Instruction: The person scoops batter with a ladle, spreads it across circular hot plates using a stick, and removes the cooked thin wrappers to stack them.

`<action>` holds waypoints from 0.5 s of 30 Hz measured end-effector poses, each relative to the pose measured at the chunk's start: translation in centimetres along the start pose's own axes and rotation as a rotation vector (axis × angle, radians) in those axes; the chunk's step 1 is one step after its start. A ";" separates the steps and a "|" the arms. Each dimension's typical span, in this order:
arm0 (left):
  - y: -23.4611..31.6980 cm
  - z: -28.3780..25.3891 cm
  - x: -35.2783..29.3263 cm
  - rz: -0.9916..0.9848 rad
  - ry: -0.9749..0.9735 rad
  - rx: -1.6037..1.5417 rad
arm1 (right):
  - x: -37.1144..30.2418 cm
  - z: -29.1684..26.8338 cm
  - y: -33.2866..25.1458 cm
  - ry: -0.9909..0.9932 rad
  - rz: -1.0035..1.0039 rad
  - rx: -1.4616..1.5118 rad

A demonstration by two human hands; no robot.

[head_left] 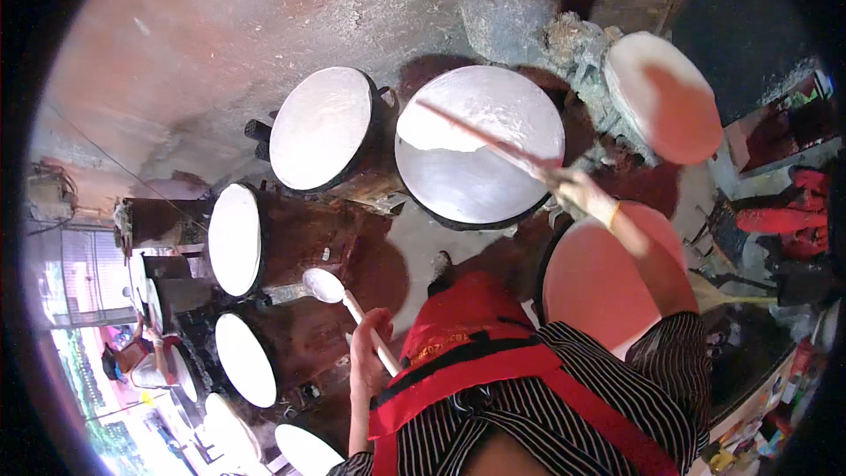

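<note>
My right hand (577,192) is closed around the end of a long thin wooden stick (480,137). The stick reaches across a large round griddle (463,189) ahead of me. White batter (445,128) covers the griddle's far part, while its near part shows smooth and grey. Whether the stick touches the batter I cannot tell. In my left hand (368,348), fingers wrapped round its pale handle, is a ladle (324,286). Its whitish bowl points up and away from me, left of the griddle and over the floor.
Round white-topped griddles stand at left, one beside the main griddle (322,128), another farther left (235,240). A reddish-lit round one (599,273) lies under my right forearm, another (663,97) at far right. A large grey drum (509,4) stands behind. Another person (145,361) works at far left.
</note>
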State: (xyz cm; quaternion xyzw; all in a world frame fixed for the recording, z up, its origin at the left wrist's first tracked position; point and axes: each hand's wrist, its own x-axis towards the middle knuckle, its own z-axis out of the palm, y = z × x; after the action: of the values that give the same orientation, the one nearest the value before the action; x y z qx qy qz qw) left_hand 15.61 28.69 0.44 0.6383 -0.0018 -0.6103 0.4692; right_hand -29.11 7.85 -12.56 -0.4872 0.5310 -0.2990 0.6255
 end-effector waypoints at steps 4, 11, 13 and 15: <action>-0.1 0.1 -1.6 0.023 -0.037 0.012 | 4.0 3.8 -3.3 0.134 -0.154 0.061; 2.5 -0.5 0.2 -0.063 -0.111 0.128 | -10.3 6.9 -3.1 -0.128 0.091 0.007; 3.4 0.2 1.7 -0.064 -0.167 0.186 | -12.5 8.2 -2.7 0.063 0.014 0.046; 4.2 -0.1 4.3 -0.089 -0.243 0.267 | -10.0 11.3 2.6 0.513 -0.315 0.194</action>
State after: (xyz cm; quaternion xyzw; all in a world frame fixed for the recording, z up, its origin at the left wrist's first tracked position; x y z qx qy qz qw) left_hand 19.20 23.93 -0.38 0.6160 -0.1112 -0.6974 0.3490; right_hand -21.24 21.00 -11.65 -0.4102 0.5586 -0.5546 0.4605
